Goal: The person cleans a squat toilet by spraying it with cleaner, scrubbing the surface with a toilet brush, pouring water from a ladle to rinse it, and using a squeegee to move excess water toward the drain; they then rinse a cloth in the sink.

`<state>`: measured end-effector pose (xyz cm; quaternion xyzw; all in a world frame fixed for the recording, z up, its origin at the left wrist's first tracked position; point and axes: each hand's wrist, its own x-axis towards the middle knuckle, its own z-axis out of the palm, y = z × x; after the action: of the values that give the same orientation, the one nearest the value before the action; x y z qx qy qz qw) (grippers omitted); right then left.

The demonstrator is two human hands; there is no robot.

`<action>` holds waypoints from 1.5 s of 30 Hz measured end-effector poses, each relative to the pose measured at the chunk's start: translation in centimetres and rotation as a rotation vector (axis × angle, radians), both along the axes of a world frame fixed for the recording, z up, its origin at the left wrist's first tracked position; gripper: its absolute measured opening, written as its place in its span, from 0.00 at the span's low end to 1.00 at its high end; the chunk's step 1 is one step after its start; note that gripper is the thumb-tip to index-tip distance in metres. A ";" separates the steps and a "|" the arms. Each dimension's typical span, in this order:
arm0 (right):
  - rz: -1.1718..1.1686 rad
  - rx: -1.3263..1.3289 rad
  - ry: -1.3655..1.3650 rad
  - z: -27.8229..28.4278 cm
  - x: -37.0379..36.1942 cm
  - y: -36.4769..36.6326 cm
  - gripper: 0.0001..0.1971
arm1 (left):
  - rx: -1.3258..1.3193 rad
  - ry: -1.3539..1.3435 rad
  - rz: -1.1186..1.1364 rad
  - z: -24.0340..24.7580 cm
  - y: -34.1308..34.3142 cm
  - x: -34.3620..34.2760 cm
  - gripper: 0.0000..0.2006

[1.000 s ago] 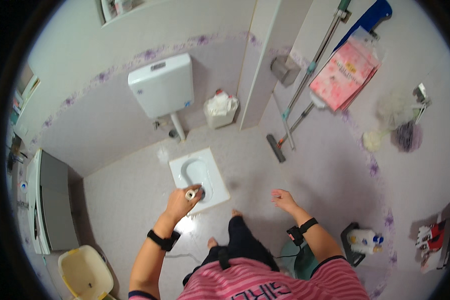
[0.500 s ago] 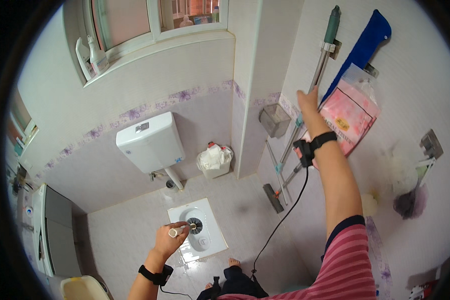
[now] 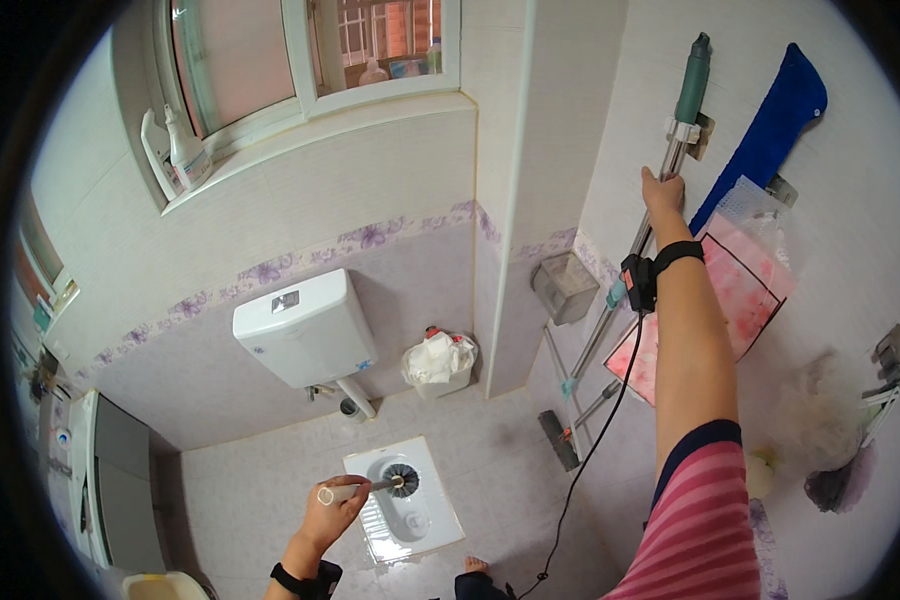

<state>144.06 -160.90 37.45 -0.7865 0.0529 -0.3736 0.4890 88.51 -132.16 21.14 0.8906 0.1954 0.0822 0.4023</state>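
My left hand (image 3: 332, 515) is closed round the pale handle of a toilet brush (image 3: 345, 492). The brush's dark round bristle head rests in the bowl of the white squat toilet (image 3: 432, 520), over its drain hole. Up on the right wall, my right hand (image 3: 664, 192) is wrapped round a metal mop pole (image 3: 638, 238) just below the wall clip. This pole has a green grip (image 3: 693, 88) at its top and teal joints lower down. A pink tissue pack (image 3: 740, 290) hangs beside my right forearm, which covers part of it.
A white cistern (image 3: 305, 328) is on the far wall, with a lined waste bin (image 3: 440, 365) to its right. A grey-headed floor tool (image 3: 558, 440) leans by the right wall under a grey box (image 3: 567, 288). A black cable (image 3: 570, 505) trails from my right wrist. Spray bottles (image 3: 185, 152) stand on the sill.
My right hand has moved up the mop pole toward its clip. My left hand stays on the toilet brush, its handle now lying flatter. The whole view has shifted upward.
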 end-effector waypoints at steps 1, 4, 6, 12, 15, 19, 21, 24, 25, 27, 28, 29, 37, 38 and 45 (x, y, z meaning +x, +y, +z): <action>0.005 -0.005 0.014 -0.4 -0.2 0.2 0.26 | -0.028 0.022 0.036 0.2 -0.3 0.2 0.08; 0.068 0.137 0.128 -0.5 -0.3 -0.2 0.23 | 0.030 -0.003 -0.008 -1.2 -0.3 0.7 0.08; 0.039 0.052 0.097 -0.3 0.6 -0.9 0.21 | 0.066 -0.067 -0.064 -1.5 -0.4 1.2 0.08; 0.352 0.229 0.171 -2.2 -7.4 6.8 0.18 | 0.177 -0.106 -0.047 -3.3 3.4 -1.7 0.10; 0.557 0.231 0.250 -9.3 -14.0 9.2 0.16 | 0.258 -0.102 -0.085 -5.3 3.4 -2.0 0.12; 0.787 -0.042 0.241 -17.2 -26.5 12.5 0.12 | 0.099 -0.088 -0.087 -3.6 5.0 -5.8 0.09; 0.843 -0.231 0.265 -21.5 -33.8 13.3 0.11 | -0.095 -0.110 -0.088 -4.5 5.5 -7.6 0.08; 0.822 -0.217 0.365 -27.8 -41.1 13.4 0.13 | -0.622 -0.032 -0.075 -5.5 5.1 -8.9 0.14; 0.790 -0.239 0.394 -30.2 -42.6 13.8 0.13 | -0.617 -0.027 -0.076 -5.5 5.0 -9.1 0.14; 0.738 -0.384 0.487 -33.4 -45.8 14.5 0.14 | -0.433 0.081 -0.090 -5.8 4.3 -9.3 0.19; 0.719 -0.444 0.473 -34.8 -46.9 14.5 0.14 | -0.431 0.087 -0.094 -6.0 3.6 -9.3 0.19; 0.700 -0.504 0.459 -36.1 -47.7 14.3 0.14 | -0.409 0.057 -0.106 -5.9 2.7 -9.2 0.24; 0.912 -0.349 0.522 -43.3 -49.1 13.5 0.14 | -0.409 -0.012 -0.197 -6.3 -1.0 -7.8 0.45; 0.881 -0.349 0.503 -44.1 -49.3 13.5 0.14 | -0.369 -0.026 -0.174 -6.9 -1.3 -7.4 0.45; 0.971 -0.179 0.544 -48.1 -50.5 14.1 0.16 | -0.187 0.005 -0.059 -10.0 -2.3 -6.3 0.38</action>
<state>93.59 -146.83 -10.68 -0.8268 -0.2228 0.1074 0.5051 82.18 -134.46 11.18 0.8547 0.1768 0.0497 0.4856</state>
